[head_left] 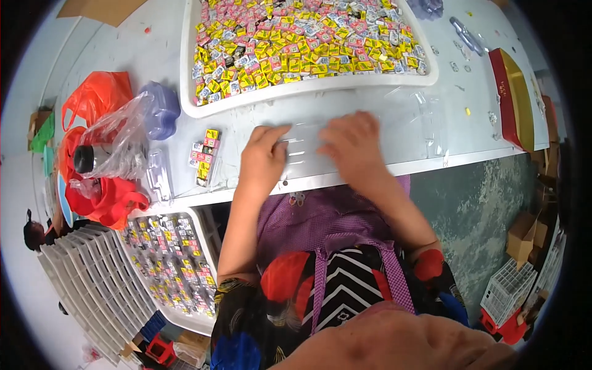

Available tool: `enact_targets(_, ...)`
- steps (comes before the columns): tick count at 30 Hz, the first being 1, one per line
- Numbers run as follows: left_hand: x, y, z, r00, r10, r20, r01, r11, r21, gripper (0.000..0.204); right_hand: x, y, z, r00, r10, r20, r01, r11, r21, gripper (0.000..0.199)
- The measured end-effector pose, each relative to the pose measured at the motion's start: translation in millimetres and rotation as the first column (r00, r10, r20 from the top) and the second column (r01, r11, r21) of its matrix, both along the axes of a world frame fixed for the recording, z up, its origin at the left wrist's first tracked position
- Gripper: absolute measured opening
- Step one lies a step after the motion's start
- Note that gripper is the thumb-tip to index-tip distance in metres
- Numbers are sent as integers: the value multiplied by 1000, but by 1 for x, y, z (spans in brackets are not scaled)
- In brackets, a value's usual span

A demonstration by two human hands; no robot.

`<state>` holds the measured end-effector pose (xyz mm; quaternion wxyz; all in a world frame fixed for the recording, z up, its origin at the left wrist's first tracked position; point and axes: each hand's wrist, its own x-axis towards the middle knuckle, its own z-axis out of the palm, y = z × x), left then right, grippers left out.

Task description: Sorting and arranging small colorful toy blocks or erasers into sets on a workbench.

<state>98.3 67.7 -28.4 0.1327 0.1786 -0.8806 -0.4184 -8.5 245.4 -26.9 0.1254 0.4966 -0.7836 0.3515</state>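
Observation:
On the table edge in front of me lies a clear plastic packaging piece [301, 148], its outline hard to trace against the pale top. My left hand [262, 154] curls its fingers and thumb at the left end of this piece. Over its middle is my right hand [356, 145], smeared by motion, so its grip does not show. More clear plastic [425, 123] shows to the right. Beyond my hands stands a white tub [308, 86] heaped with small wrapped pieces [296, 49], yellow, pink and white. A short row of such pieces [205, 157] lies left of my left hand.
At the left are red plastic bags [102, 95], a dark-capped bottle [86, 159] and bluish clear plastic trays [161, 111]. A tray of filled packs [172, 265] sits below the table edge, beside stacked white trays [92, 277]. A red-and-gold box [515, 98] stands right.

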Motion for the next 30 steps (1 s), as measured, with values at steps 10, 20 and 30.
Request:
enact_targets(10,-69,-35,59,938,-127,-323,-59,859,-509,23,-141,-42,37,986,19,-168,-6,997,74,25)
enact_targets(20,-141,-29,-1,935,-58,-351,-143,843,-518,9,-180,-46,4,999,-30,24,23,961,275,23)
enact_targets(30,-150,-34,0,860,177,-478,-242,967,-76,26,-112,-1,25,908,-194,370,265,952,-151,29)
